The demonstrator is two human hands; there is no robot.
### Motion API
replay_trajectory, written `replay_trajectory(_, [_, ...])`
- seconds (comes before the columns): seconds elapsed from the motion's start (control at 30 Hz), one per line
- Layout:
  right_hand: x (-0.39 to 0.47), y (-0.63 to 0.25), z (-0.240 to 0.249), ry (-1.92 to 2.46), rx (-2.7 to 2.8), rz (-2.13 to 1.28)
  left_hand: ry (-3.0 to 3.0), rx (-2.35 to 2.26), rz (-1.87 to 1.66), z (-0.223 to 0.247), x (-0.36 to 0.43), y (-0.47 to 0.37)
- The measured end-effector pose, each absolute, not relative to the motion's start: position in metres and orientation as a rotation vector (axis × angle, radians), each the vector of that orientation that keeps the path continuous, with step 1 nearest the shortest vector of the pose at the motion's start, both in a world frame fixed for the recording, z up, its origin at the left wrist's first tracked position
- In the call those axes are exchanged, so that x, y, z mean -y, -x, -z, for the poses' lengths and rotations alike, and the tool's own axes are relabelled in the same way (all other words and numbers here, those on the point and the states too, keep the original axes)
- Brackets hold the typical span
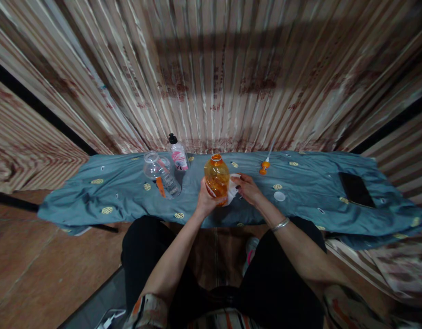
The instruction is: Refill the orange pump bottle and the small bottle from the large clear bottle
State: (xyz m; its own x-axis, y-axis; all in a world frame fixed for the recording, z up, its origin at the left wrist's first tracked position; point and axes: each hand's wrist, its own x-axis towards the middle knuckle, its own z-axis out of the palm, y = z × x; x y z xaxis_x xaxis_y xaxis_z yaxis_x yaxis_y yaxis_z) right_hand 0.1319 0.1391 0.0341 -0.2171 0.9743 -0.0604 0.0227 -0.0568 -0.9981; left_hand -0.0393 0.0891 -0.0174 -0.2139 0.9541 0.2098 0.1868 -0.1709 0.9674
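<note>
An amber see-through bottle (216, 176), its neck uncapped, is held upright over the cloth-covered table by my left hand (208, 200), fingers wrapped round its lower left side. My right hand (247, 188) pinches a white cloth or tissue (233, 189) against the bottle's right side. Farther right lies an orange pump head (264, 167) with its pale tube pointing away from me. A small round white disc (279, 196) rests near my right wrist.
To the left are a clear bottle (168, 183) with an orange label, lying tilted, and a pink-labelled bottle (179, 156) with a black top. A dark flat tablet or phone (356, 189) lies at the right end of the blue-green tablecloth (310, 183). Striped curtains (214, 82) hang behind.
</note>
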Motion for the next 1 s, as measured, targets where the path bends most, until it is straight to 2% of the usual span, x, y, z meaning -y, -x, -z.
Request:
replay_trajectory(0.27, [-0.129, -0.147, -0.092, 0.901, 1.222, -1.408, -1.374, -1.41, -1.454, 0.018, -0.086, 0.031])
replay_trajectory(0.53, [-0.093, -0.123, -0.104, 0.929, 1.756, -0.725, -1.354, -1.367, -1.486, 0.023, -0.085, 0.026])
replay_trajectory(0.7, [-0.095, -0.103, -0.091, 1.062, 1.735, -0.389, -1.371, -1.306, -1.513, 0.019, -0.086, 0.019])
replay_trajectory(0.8, [-0.102, -0.093, -0.084, 1.1, 1.651, -0.439, -1.37, -1.316, -1.509, 0.019, -0.088, 0.018])
replay_trajectory(1.0, [-0.139, -0.096, -0.106, 0.953, 1.784, -0.85, -1.364, -1.33, -1.456, 0.023, -0.087, 0.028])
